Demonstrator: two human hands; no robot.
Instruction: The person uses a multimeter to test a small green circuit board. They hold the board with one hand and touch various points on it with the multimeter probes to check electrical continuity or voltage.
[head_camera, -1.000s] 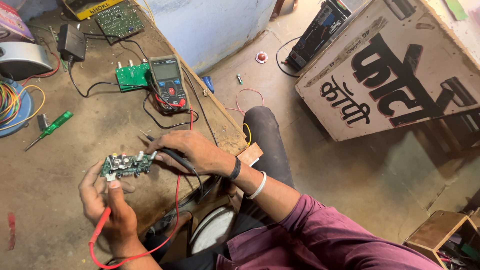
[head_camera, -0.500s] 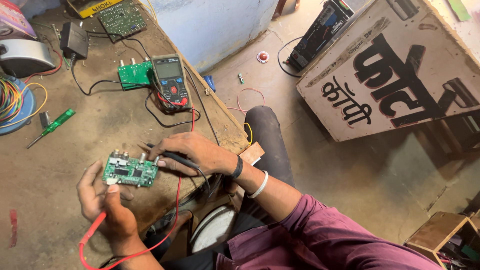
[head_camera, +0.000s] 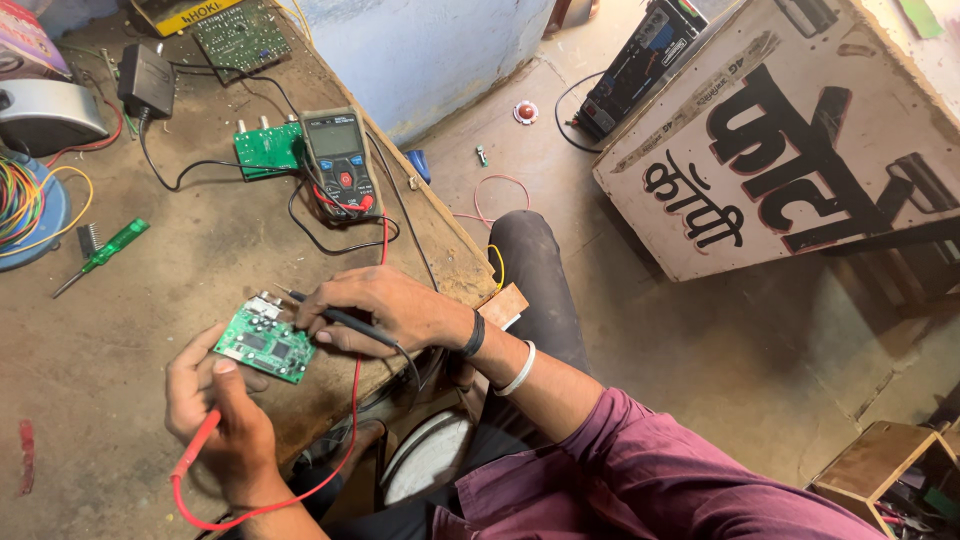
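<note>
My left hand (head_camera: 215, 415) holds a small green circuit board (head_camera: 266, 346) by its lower left edge, just above the worn brown table (head_camera: 130, 330). The same hand pinches a red test probe (head_camera: 195, 445), whose red lead loops below my wrist. My right hand (head_camera: 385, 308) rests over the board's right side and grips a black test probe (head_camera: 345, 320). The black probe's metal tip touches the board's upper edge. Both leads run up to a grey multimeter (head_camera: 340, 160) lying at the table's far edge.
A second green board (head_camera: 268, 148) lies beside the multimeter, and a larger dark board (head_camera: 240, 35) sits behind it. A black adapter (head_camera: 145, 80), a green screwdriver (head_camera: 105, 250) and coiled coloured wires (head_camera: 20, 200) lie at the left. On the floor at the right stands a lettered signboard (head_camera: 800, 130).
The small board has turned from tilted on edge to lying face up, slightly lower. The red probe has dropped away from it to the lower left. The black probe stays at the board.
</note>
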